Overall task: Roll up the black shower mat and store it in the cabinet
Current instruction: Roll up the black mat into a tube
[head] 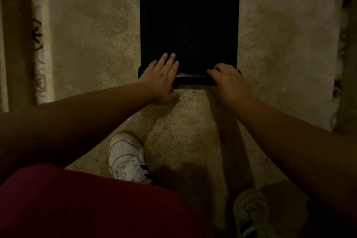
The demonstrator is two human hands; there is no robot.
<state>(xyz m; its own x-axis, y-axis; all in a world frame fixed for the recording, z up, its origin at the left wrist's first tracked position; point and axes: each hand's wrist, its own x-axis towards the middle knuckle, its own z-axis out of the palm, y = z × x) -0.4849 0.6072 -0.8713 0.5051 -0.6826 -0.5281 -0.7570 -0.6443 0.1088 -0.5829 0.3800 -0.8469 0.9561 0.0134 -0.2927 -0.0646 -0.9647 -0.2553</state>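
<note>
The black shower mat [189, 31] lay flat on a beige carpet [96, 35], straight ahead of the person's white shoes [126, 157]. Its near edge had been turned over into a thin, tight roll [191, 77] — only the first turn or so, with nearly the whole sheet beyond it unrolled.

The left hand [162, 78] rested on the roll's left end with fingers spread and flat, the tips pressing on the ribbed sheet just past the roll and the thumb on the carpet on the near side. The right hand [227, 79] sat on the roll's right end, fingers curled down over it and closed on the rolled edge.

Judging by its even, crease-free lie and the sheen on the curl, the mat was probably rubbery — pliable enough to roll, light, yet springy enough to unwind if released. The ribbing should give the fingers grip. The best hold looked to be where the hands already were, near the two ends of the roll, so the turns stay square to the mat's side edges and don't cone. No cabinet was in view.
</note>
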